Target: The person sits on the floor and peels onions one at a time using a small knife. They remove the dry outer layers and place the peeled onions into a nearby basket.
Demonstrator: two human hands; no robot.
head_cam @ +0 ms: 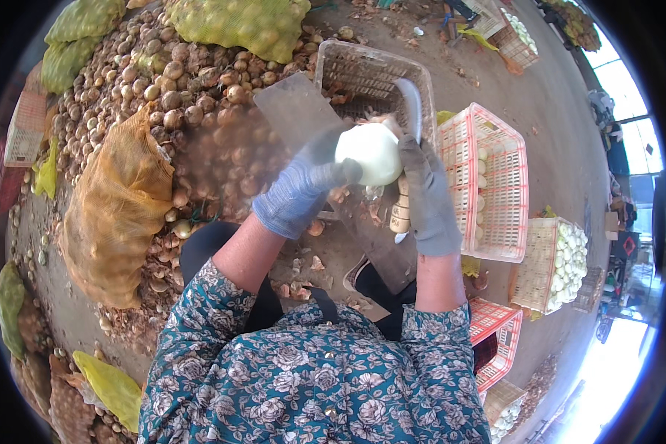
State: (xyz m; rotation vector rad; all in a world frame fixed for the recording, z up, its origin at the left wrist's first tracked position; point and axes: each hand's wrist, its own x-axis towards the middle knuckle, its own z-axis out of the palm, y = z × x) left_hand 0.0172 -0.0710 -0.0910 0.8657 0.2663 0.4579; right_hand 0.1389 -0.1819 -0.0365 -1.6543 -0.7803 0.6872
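A peeled white onion (368, 154) is held between my two gloved hands, in front of my chest. My left hand (316, 177) grips its left side, thumb on the front. At its right side, my right hand (424, 188) touches the onion with the fingertips and also holds a knife, whose curved blade (409, 108) points away from me and whose light handle (400, 208) shows below the onion. Behind the onion stands a plastic crate (377, 50) with onion skins inside. A flat grey board (298, 105) lies across the crate's left side, partly hidden by my left hand.
Unpeeled onions (172, 100) are heaped at the left, beside an orange mesh sack (114, 216). A red and white crate (483, 183) with peeled onions stands close at my right; a full crate (538, 266) is behind it. Green mesh sacks (238, 22) lie at the top.
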